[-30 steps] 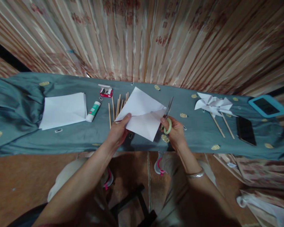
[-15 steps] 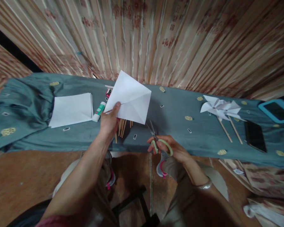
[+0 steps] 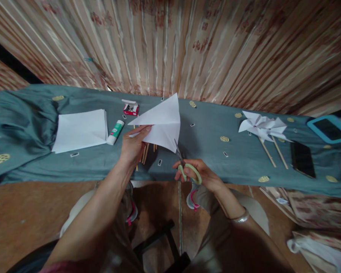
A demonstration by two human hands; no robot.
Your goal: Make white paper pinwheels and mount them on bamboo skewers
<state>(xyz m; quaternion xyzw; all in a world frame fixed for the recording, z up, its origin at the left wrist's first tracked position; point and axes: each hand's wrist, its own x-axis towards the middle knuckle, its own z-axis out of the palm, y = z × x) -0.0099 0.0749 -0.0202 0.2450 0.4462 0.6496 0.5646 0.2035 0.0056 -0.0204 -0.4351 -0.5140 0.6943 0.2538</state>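
Observation:
A creased white sheet of paper (image 3: 165,119) is pinched in my left hand (image 3: 133,146), thumb on top, raised over the cloth. Green-handled scissors (image 3: 189,170) are in my right hand (image 3: 201,174), fingers through the loops. Their blades point up and away and lie at the paper's lower right corner; whether they touch it I cannot tell. Several thin wooden sticks (image 3: 144,153) lie partly hidden below the paper. Left of my left hand is a green and white glue stick (image 3: 115,132). Behind it stands a small open red box (image 3: 131,109) with small dark pieces in it.
A stack of white paper (image 3: 81,131) lies at the left on the teal cloth (image 3: 207,129). To the right are two white paper pinwheels (image 3: 261,127) on sticks, a black phone (image 3: 302,159) and a blue-framed tablet (image 3: 329,129). A pleated curtain (image 3: 170,49) hangs behind.
My left hand has turned the paper so its lower right corner meets the scissor blades. The scissor blades have come closer together. The red box, partly covered before, now shows fully.

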